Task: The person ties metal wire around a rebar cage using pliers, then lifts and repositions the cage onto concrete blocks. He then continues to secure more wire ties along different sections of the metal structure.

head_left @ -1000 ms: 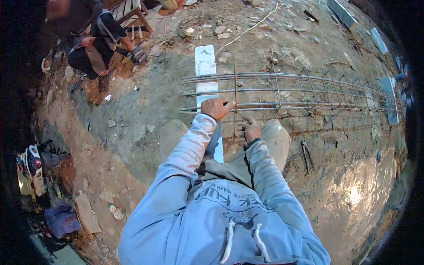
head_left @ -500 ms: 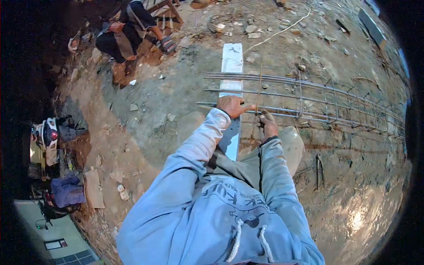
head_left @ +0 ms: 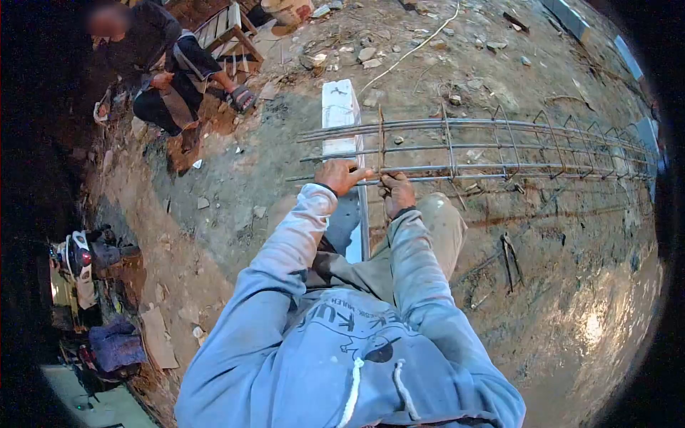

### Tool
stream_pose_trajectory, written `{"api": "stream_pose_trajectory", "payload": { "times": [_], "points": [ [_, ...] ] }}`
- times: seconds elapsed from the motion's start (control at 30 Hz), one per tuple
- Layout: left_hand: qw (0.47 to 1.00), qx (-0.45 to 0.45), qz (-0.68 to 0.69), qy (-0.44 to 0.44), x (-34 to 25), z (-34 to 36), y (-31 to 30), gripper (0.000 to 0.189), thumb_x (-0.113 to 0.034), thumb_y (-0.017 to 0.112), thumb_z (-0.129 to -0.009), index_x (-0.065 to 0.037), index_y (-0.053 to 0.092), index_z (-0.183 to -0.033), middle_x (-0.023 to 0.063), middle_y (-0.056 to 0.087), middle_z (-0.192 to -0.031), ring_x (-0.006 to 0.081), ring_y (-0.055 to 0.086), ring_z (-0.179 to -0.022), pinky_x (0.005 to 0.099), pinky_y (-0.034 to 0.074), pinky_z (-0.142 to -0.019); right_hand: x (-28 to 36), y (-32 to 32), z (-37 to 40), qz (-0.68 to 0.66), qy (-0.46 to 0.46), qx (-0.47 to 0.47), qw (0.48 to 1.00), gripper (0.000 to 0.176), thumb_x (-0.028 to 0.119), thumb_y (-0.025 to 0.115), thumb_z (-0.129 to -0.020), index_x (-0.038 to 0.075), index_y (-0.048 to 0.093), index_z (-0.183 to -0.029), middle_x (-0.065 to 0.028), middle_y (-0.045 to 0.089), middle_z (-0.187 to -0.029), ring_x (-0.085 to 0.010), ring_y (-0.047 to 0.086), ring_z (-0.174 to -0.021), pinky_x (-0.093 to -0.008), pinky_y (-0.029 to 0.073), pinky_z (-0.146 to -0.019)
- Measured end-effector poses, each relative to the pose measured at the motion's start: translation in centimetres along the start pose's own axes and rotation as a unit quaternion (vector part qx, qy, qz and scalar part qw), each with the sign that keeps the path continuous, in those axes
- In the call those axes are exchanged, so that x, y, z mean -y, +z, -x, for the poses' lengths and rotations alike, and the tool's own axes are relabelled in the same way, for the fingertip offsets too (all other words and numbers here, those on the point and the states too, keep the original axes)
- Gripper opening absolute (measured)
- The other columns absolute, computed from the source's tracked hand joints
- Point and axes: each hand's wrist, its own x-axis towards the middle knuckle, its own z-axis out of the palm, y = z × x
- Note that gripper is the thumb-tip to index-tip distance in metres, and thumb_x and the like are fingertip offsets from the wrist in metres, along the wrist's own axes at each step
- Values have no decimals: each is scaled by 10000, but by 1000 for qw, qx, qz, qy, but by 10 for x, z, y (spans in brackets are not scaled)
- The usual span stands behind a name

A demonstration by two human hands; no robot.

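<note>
A cage of long steel reinforcing bars [head_left: 478,171] with wire stirrups stretches to the right, its near end lying across a white block [head_left: 339,107]. My left hand [head_left: 340,175] is closed over the lower bars near their ends, its thumb pointing right toward a rusty stirrup [head_left: 381,135]. Just right of it, my right hand [head_left: 398,194] has its fingers pinched at the lower bar by the foot of that stirrup. Whatever lies between those fingertips is too small to make out.
Pincers [head_left: 509,260] lie on the muddy ground to the right. A seated person [head_left: 171,93] is at the upper left, near a wooden stool [head_left: 232,32]. A pale cord [head_left: 414,48] runs over the rubble. A motorbike [head_left: 82,260] stands at the far left.
The view has shifted, so the cage and block appear farther left. My right hand has come up against the lower bar, while my left hand stays on the bars.
</note>
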Motion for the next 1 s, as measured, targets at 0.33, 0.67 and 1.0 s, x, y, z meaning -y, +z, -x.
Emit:
{"api": "stream_pose_trajectory", "payload": {
  "times": [0.33, 0.67, 1.0],
  "points": [
    [984, 14, 169, 45, -15, -14, 10, 499, -362, 630, -760, -108, 498, -1170, 201, 625, -950, 321, 602, -914, 385, 455, -796, -1, -6, -13, 11, 29, 33, 999, 106, 41, 525, -831, 44, 581, -921, -16, 563, -729, -105, 501, -584, -221, 385, -466],
    [933, 9, 359, 24, -21, -14, 15, 338, -356, 563, -835, -58, 622, -983, 40, 625, -802, 151, 570, -754, 305, 455, -688, -13, -8, -12, 193, -31, -27, 980, 177, 146, 592, -779, 60, 648, -924, -63, 610, -757, -168, 557, -636, -299, 428, -558],
    [970, -184, 153, 36, -41, -4, 19, 349, -366, 544, -804, -44, 638, -711, 164, 587, -709, 331, 570, -654, 414, 429, -597, 25, 33, 29, 654, -267, -118, 698, 130, 157, 595, -727, 38, 641, -747, -189, 605, -743, -358, 593, -720, -431, 473, -661]
  ]
}}
